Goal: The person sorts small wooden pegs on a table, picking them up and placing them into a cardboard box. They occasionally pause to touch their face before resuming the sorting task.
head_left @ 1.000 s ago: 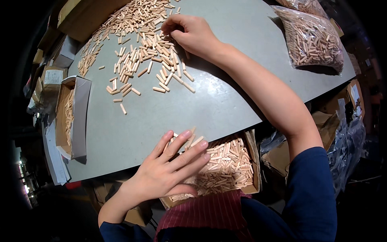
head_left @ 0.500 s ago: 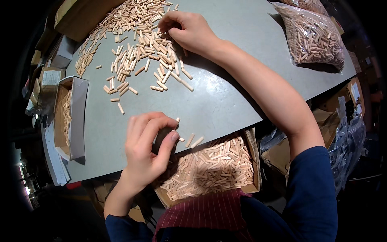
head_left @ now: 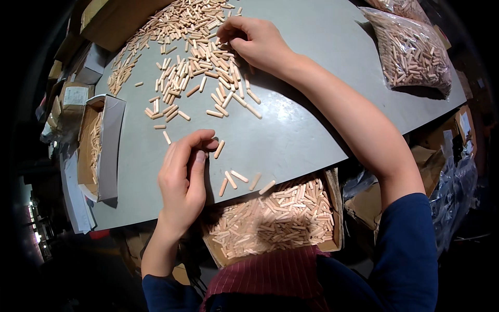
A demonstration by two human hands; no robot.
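Note:
My left hand [head_left: 183, 174] is over the table near its front edge, fingers bent and thumb apart from the index finger. A wooden dowel [head_left: 219, 149] lies just beside its fingertips, and a pale dowel end shows by the thumb. At the right side of the loose dowel pile [head_left: 182, 21], my right hand [head_left: 260, 42] is closed, thumb and fingers curled together. Its fingertips reach in among the dowels, and what they grip is hidden. Several single dowels [head_left: 239, 177] lie at the table's front edge, above an open cardboard box [head_left: 335, 208] full of dowels.
A clear bag of dowels [head_left: 413, 54] stands at the right of the grey table [head_left: 296, 130], with another behind it. A narrow open carton [head_left: 112, 151] holding dowels is on the left. Crumpled plastic [head_left: 452, 192] and cardboard are below on the right.
My left hand has moved up and away from the front edge, leaving more dowels lying there. My right hand stays at the pile. The whole view has shifted slightly.

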